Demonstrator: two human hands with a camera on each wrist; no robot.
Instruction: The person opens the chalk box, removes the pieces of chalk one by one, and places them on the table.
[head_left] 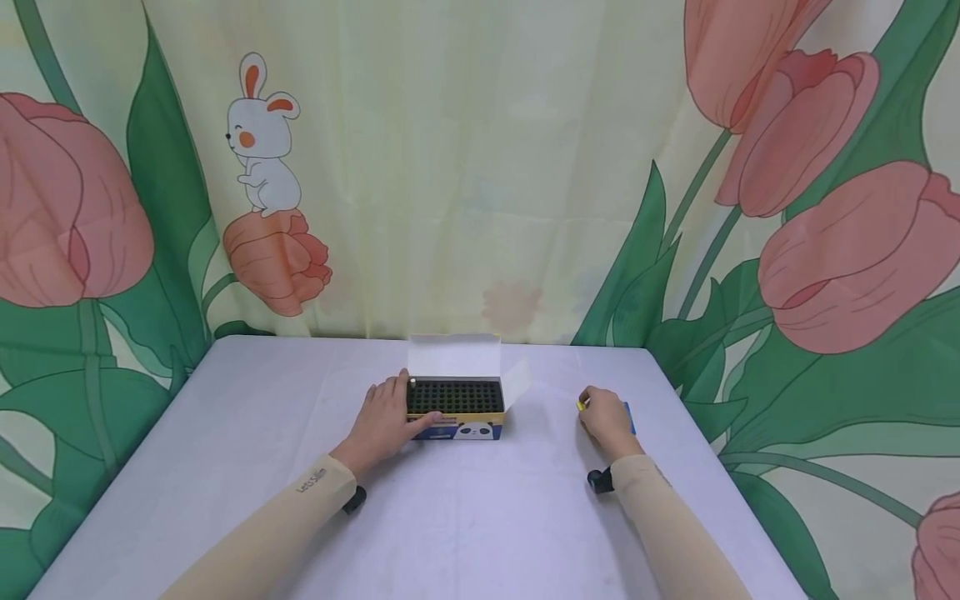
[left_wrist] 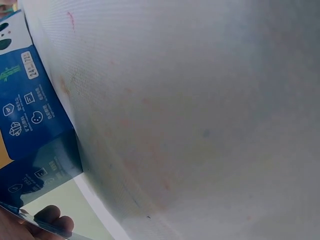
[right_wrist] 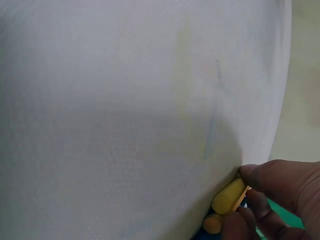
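An open blue-and-yellow chalk box with a panda on its front stands mid-table. Its dark insert has rows of holes, and one pale stick shows at the far left corner. My left hand holds the box by its left end, thumb along the front top edge; fingertips show behind a side flap. Off to the right, my right hand pinches a yellow chalk stick between thumb and fingers. Beside it lies an orange-yellow chalk stick, and a blue item shows past the hand.
The box's white lid flap stands up at the back, and a side flap sticks out to the right. A white cloth covers the table. Behind its far edge hangs a curtain with printed tulips and a rabbit.
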